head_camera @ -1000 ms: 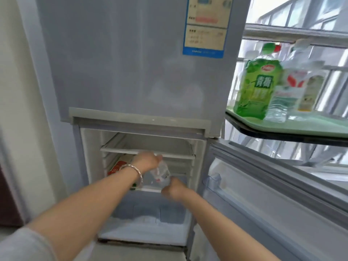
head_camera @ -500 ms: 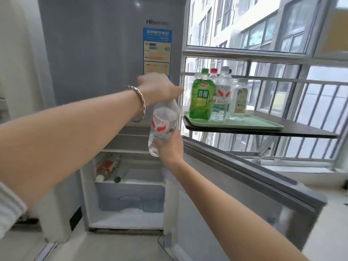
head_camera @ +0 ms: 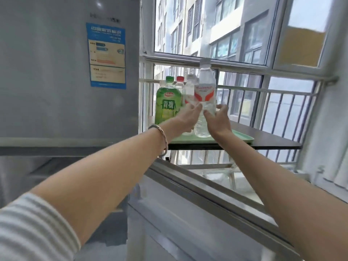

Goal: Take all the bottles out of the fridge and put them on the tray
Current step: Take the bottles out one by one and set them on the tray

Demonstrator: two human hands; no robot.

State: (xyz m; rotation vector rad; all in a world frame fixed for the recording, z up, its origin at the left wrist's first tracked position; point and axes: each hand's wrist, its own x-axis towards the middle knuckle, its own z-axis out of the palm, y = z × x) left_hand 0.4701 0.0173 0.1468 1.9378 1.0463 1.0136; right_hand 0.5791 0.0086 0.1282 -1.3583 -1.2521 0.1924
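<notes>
Water bottle (head_camera: 205,102) being set upright on the green tray (head_camera: 243,138), steadied from both sides.

Head view: the left hand (head_camera: 185,118) and right hand (head_camera: 218,121) each press fingers against the bottle's lower body, each grip closed on it; its base looks down on the tray, on the dark counter (head_camera: 273,141) by the window, just right of the green tea bottle (head_camera: 167,104) and two clear ones behind. Next, probably: release both hands without tipping it, then return to the fridge (head_camera: 66,72), whose inside is out of view.

bottles (head_camera: 168,102) on tray (head_camera: 243,138) — tray on shelf (head_camera: 273,140) | fridge (head_camera: 56,72) left
</notes>
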